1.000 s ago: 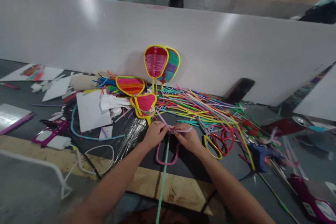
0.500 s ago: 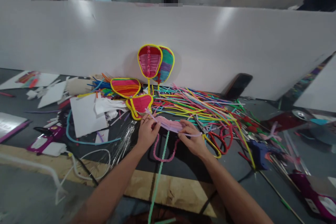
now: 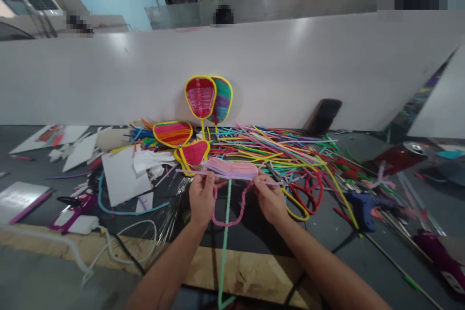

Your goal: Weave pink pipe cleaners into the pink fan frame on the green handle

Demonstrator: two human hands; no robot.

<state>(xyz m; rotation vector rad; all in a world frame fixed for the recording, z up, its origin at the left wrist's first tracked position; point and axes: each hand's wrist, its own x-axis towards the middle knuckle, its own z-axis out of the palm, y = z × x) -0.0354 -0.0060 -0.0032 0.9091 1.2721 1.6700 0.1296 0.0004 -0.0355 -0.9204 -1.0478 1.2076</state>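
Between my hands is a pipe-cleaner fan (image 3: 232,168), its filled part pink shading to lilac. A bare twisted pink loop (image 3: 228,223) hangs below, and a mint-green stem (image 3: 225,237) runs down toward me. My left hand (image 3: 202,198) pinches the fan's left edge, where the end of a lilac pipe cleaner (image 3: 187,171) sticks out to the left. Fingers of my right hand (image 3: 269,197) pinch the right edge, with the other lilac end pointing right. Just beyond stand finished yellow-rimmed fans (image 3: 200,98), and a pink and orange one (image 3: 173,134) lies lower.
Loose colored pipe cleaners (image 3: 254,143) lie behind the fan. Red-handled scissors (image 3: 308,198), a blue glue gun (image 3: 363,209) and a red can (image 3: 399,155) are on the right. A phone (image 3: 324,116) leans on the white partition (image 3: 145,72). White card (image 3: 125,179) lies left.
My left hand has shifted from the lilac strip's near end to the fan's edge, and the strip now lies straight across. The fan shows more openly. The camera view has tilted up.
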